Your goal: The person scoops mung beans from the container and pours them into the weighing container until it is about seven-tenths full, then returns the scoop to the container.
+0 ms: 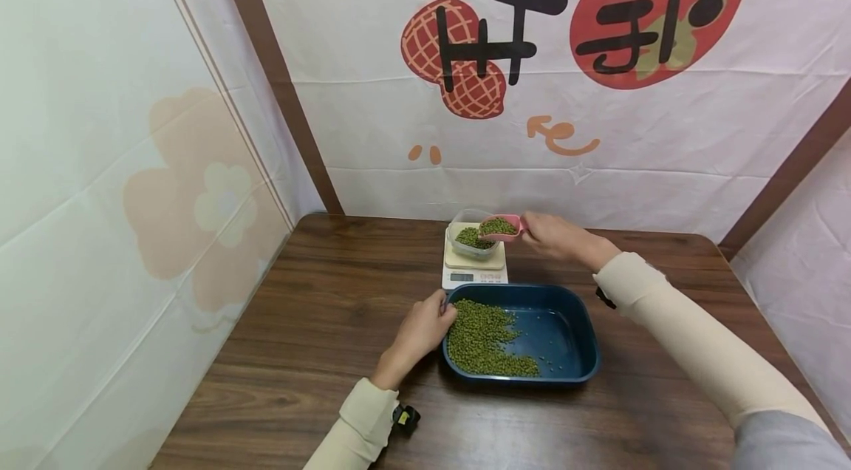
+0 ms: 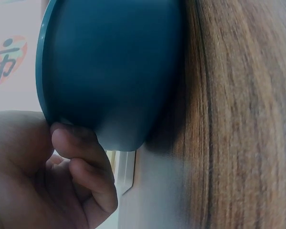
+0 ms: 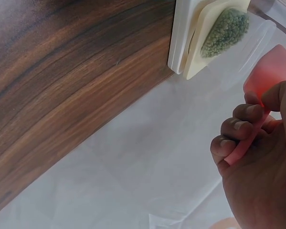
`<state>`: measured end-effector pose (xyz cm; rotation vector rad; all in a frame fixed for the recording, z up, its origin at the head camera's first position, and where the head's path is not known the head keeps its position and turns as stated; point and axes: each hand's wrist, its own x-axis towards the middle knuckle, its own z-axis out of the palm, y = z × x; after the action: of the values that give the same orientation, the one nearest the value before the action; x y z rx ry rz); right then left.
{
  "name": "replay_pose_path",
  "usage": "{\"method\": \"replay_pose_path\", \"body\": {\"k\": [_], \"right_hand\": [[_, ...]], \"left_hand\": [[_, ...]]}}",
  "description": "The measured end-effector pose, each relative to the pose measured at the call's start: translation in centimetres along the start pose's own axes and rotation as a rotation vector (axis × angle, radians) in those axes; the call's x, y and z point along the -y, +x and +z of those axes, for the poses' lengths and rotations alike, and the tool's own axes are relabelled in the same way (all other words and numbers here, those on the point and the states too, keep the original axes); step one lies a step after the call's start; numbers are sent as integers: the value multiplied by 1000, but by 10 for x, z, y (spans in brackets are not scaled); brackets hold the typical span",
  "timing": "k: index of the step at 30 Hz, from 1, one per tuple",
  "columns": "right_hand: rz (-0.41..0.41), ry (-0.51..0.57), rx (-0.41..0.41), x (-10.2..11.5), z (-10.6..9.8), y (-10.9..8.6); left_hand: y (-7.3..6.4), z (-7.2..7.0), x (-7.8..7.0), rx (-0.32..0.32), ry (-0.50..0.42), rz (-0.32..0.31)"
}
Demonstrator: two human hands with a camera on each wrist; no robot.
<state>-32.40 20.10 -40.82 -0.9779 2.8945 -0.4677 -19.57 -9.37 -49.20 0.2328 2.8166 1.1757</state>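
Note:
In the head view my right hand [image 1: 555, 235] grips the handle of a pink scoop [image 1: 510, 221] loaded with green beans. The scoop is held over a clear plastic container [image 1: 470, 250], which has more green beans [image 3: 225, 32] in it and stands on a white kitchen scale [image 1: 456, 278]. My left hand [image 1: 422, 325] pinches the left rim of a blue basin [image 1: 561, 379], thumb and curled fingers at its far left corner. Green beans [image 1: 480, 337] cover the left part of the basin's floor; a few lie scattered to the right.
The wooden table [image 1: 346, 307] carries the basin in front of the scale. Behind its far edge hangs a printed white cloth [image 1: 372, 189], close to the container. Another cloth [image 1: 100, 233] runs along the left side.

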Motion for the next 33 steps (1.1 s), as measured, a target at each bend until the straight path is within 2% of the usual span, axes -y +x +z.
{"method": "replay_pose_path", "body": {"k": [24,33], "right_hand": [[3,-112,46,-3,-11,12],[11,-153,56,2,-17,13]], "left_hand": [[0,-1,-1,11,-19,-11],[-1,0,-1,-3,7,-3]]}}
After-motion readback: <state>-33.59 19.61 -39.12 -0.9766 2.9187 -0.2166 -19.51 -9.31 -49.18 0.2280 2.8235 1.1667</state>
